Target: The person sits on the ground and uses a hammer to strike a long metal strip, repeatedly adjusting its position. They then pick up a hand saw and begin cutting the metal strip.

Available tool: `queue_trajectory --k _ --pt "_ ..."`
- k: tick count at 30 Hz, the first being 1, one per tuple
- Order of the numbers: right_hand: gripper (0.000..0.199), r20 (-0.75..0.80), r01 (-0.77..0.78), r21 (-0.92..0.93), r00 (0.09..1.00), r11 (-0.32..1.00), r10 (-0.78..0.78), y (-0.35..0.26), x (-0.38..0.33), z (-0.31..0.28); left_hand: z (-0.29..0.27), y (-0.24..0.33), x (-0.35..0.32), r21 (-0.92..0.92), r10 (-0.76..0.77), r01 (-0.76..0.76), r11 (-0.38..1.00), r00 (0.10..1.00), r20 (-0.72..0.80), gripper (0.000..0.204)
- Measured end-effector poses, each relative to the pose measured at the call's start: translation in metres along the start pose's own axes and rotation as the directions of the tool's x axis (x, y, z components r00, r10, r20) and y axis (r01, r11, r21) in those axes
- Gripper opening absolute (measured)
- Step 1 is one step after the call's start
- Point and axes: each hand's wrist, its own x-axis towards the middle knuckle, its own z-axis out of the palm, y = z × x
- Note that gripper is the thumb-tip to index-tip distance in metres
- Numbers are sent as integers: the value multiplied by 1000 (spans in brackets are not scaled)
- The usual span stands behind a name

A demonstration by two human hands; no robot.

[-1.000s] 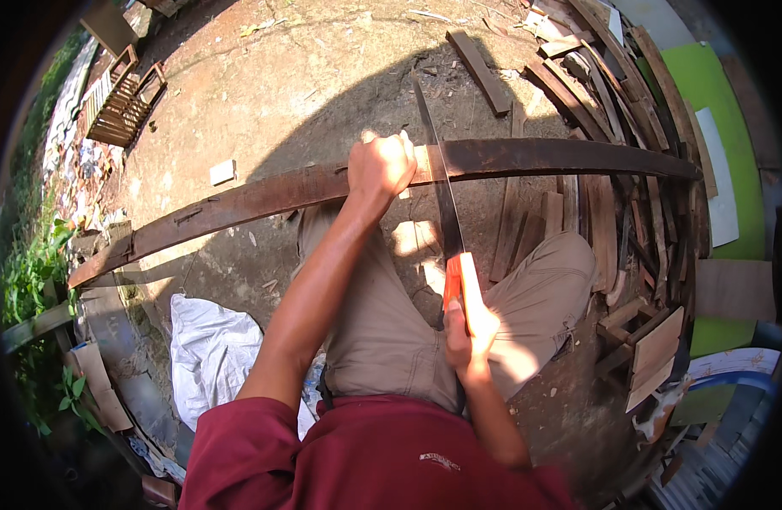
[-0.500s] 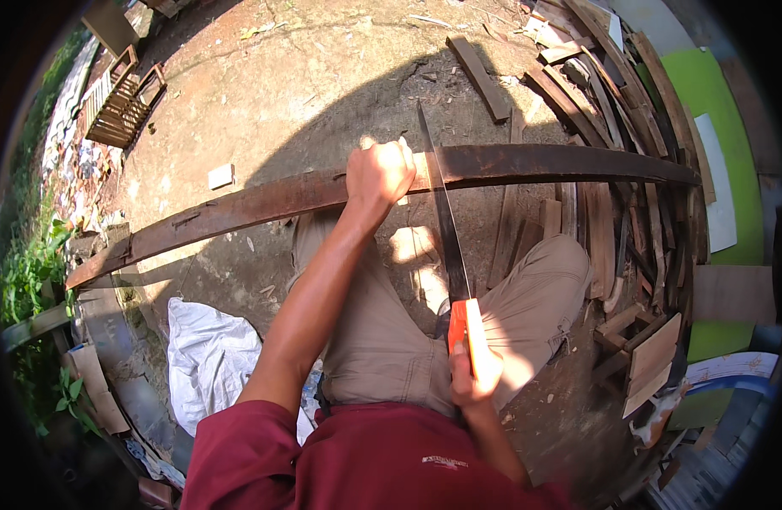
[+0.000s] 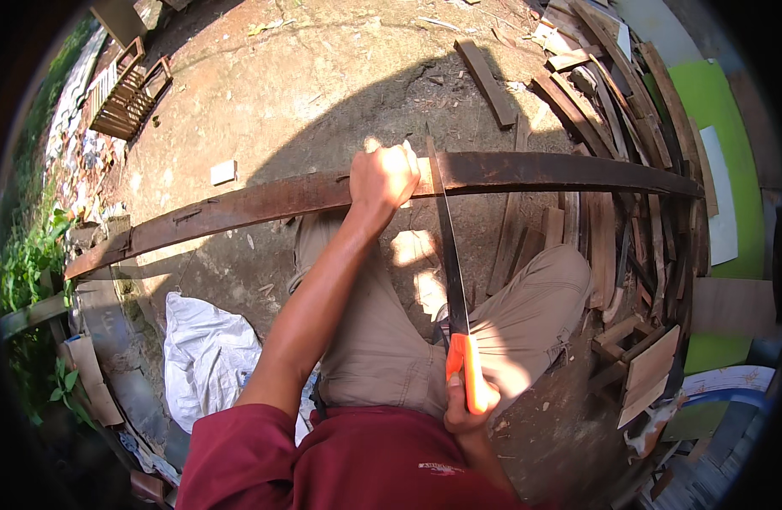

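A long dark wooden plank lies crosswise in front of me, above my bent legs. My left hand is closed over the plank near its middle, fingers wrapped on the far edge. Just right of that hand, the blade of a handsaw crosses the plank, its tip beyond the far edge. My right hand grips the saw's orange handle close to my waist. Whether the blade has cut into the wood cannot be made out.
Scrap boards are piled along the right. A loose board and a small white block lie on the ground ahead. A white sack rests at my left, a slatted wooden chair stands far left, and a small wooden frame sits at right.
My right hand has pulled the saw back toward my body, so less of the blade sticks out past the plank. The left hand keeps its hold on the plank.
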Motion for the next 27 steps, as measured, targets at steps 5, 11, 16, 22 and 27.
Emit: queue_trajectory --k 5,11,16,22,27 --pt "14 -48 -218 264 970 940 238 -11 128 45 3 5 3 -29 27 -27 999 1000 -11 39" --pt "42 -66 49 -17 997 999 -50 -4 29 18 5 -8 -2 6 61 -61 998 998 36 41" --pt "22 -22 -7 31 1000 1000 8 4 52 23 6 -1 -8 38 6 -6 999 1000 6 42" --pt "18 -53 -146 314 984 938 171 29 117 49 7 6 0 -53 42 -43 998 999 -22 43" --pt "34 -64 46 80 997 996 -41 0 -7 -1 14 -13 -7 32 95 -92 995 986 -137 37"
